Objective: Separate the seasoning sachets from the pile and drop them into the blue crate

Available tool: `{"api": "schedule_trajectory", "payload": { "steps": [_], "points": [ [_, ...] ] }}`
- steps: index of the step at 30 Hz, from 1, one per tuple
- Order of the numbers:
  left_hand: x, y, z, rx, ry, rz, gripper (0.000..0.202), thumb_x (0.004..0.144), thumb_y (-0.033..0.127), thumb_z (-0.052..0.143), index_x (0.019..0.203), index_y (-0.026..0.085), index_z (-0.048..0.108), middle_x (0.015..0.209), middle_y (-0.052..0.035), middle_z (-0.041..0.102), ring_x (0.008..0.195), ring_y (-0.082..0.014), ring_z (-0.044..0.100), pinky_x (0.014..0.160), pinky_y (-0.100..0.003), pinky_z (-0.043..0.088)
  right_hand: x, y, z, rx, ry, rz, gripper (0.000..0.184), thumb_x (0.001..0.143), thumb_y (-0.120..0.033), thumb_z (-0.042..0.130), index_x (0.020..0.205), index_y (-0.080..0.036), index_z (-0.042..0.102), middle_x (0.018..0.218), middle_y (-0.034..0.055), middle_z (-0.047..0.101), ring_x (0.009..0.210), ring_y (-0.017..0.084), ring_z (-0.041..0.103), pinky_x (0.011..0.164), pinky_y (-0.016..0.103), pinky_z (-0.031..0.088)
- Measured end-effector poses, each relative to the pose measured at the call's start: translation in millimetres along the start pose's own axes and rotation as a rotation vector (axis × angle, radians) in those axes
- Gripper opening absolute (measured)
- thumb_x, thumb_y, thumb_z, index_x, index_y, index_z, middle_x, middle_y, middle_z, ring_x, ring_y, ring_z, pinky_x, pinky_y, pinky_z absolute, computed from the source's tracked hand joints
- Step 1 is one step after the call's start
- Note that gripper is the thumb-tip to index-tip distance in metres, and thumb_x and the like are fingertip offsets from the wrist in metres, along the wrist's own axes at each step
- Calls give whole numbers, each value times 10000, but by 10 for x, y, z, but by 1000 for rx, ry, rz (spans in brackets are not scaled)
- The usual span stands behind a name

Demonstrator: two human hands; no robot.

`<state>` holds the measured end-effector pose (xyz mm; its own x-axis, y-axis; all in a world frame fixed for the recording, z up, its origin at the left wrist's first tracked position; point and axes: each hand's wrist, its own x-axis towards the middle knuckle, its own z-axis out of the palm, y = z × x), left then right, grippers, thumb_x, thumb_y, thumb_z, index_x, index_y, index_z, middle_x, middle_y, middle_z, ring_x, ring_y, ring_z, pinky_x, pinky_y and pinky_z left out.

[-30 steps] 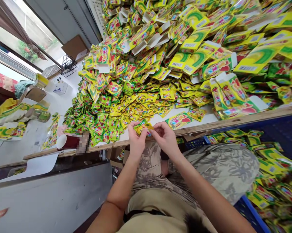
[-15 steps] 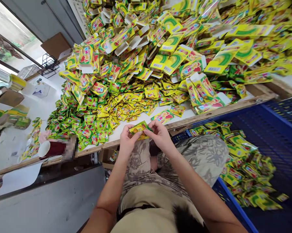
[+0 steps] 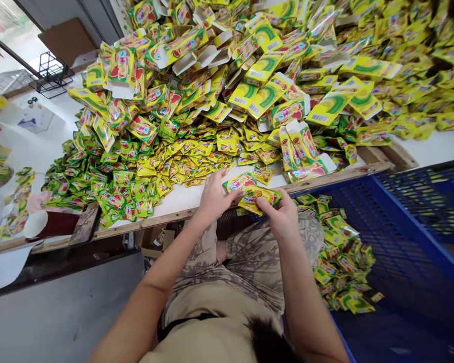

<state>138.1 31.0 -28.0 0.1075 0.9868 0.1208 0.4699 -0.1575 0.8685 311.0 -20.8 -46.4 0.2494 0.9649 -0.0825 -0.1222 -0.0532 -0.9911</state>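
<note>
My right hand (image 3: 286,218) pinches small yellow candy packets (image 3: 252,195) printed with a pineapple, with a green edge showing behind. They hang just in front of the table's wooden edge, over my lap. To their left, my left hand (image 3: 213,199) is open, its fingers stretched toward the tabletop and its thumb close to the packets; I cannot tell whether the thumb touches them. A flat yellow-green carton (image 3: 242,181) lies on the table behind the packets. Beyond my left hand spreads a heap of loose yellow packets (image 3: 185,164), with green packets (image 3: 126,194) to the left.
Many open cartons (image 3: 262,70) are piled at the back. A blue crate (image 3: 411,222) at my right holds filled packs (image 3: 343,262). A dark red cup (image 3: 56,224) lies on its side at the left table edge, beside a phone-like slab (image 3: 85,224). A black wire rack (image 3: 52,75) stands farther back.
My left hand has let go of the packets and moved up toward the table. My right hand has moved right, keeping the packets. The camera view has shifted to the right.
</note>
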Motion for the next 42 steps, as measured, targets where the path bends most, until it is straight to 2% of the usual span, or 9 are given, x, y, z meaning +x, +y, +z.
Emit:
{"api": "schedule_trajectory", "payload": {
  "steps": [4, 8, 15, 18, 22, 25, 28, 36, 42],
  "points": [
    [242, -56, 139, 353, -139, 37, 431, 665, 382, 808, 1003, 186, 625, 1065, -120, 635, 1113, -332, 522, 991, -472, 395, -18, 120, -75, -2, 60, 26, 371, 693, -420, 762, 909, -227, 530, 832, -10, 625, 745, 162, 615, 738, 335, 539],
    [239, -82, -3, 430, -149, -1, 433, 653, 296, 805, 1024, 156, 632, 1036, -127, 611, 1053, -331, 546, 956, -457, 426, -28, 138, -74, 11, 111, 11, 423, 696, -421, 760, 967, -231, 497, 899, 7, 633, 796, 168, 638, 777, 352, 549],
    [13, -226, -396, -29, 15, -17, 352, 713, 188, 716, 1050, 196, 615, 1087, -70, 629, 1063, -229, 591, 909, -340, 485, 12, 30, 91, 54, 134, -11, 470, 734, -400, 727, 1088, -232, 467, 979, 29, 618, 875, 175, 641, 823, 350, 539],
    [-141, -186, -500, -237, 85, -57, 363, 719, 255, 726, 1058, 189, 614, 1120, -81, 654, 1062, -228, 614, 889, -331, 501, 35, -110, 208, -17, 181, -151, 435, 799, -388, 671, 1136, -222, 452, 1073, 71, 582, 969, 191, 620, 911, 376, 503],
    [-344, -66, -566, -337, 151, -58, 326, 735, 332, 727, 1014, 190, 636, 1050, -75, 668, 991, -214, 632, 870, -326, 510, 31, -277, 353, -277, 271, -403, 367, 858, -354, 600, 1165, -209, 460, 1180, 118, 515, 1114, 224, 546, 989, 384, 434],
    [-437, -72, -533, -433, 340, -53, 249, 801, 339, 673, 1001, 196, 636, 1009, -58, 654, 938, -180, 623, 830, -288, 507, -17, -297, 398, -452, 100, -456, 312, 854, -329, 593, 1123, -208, 492, 1090, 91, 540, 1019, 217, 553, 900, 355, 451],
    [-478, -166, -451, -590, 464, -65, 238, 812, 338, 668, 1005, 207, 623, 994, -38, 629, 896, -155, 607, 799, -259, 506, -60, -284, 366, -559, -79, -392, 242, 854, -330, 584, 1057, -218, 514, 938, 38, 551, 846, 186, 546, 745, 308, 449],
    [-475, -236, -383, -853, 508, -177, 242, 766, 325, 696, 945, 208, 584, 904, -9, 576, 756, -118, 568, 721, -239, 509, -6, -435, 226, -678, -406, -423, 159, 887, -329, 569, 1003, -226, 535, 923, 19, 618, 757, 159, 555, 672, 267, 414],
    [-488, -300, -421, -731, 420, -147, 228, 760, 325, 707, 928, 202, 615, 915, -14, 574, 816, -133, 563, 724, -223, 486, 88, -646, 231, -902, -656, -293, 126, 909, -306, 516, 964, -215, 584, 771, 7, 629, 653, 152, 535, 618, 254, 382]
  ]
}}
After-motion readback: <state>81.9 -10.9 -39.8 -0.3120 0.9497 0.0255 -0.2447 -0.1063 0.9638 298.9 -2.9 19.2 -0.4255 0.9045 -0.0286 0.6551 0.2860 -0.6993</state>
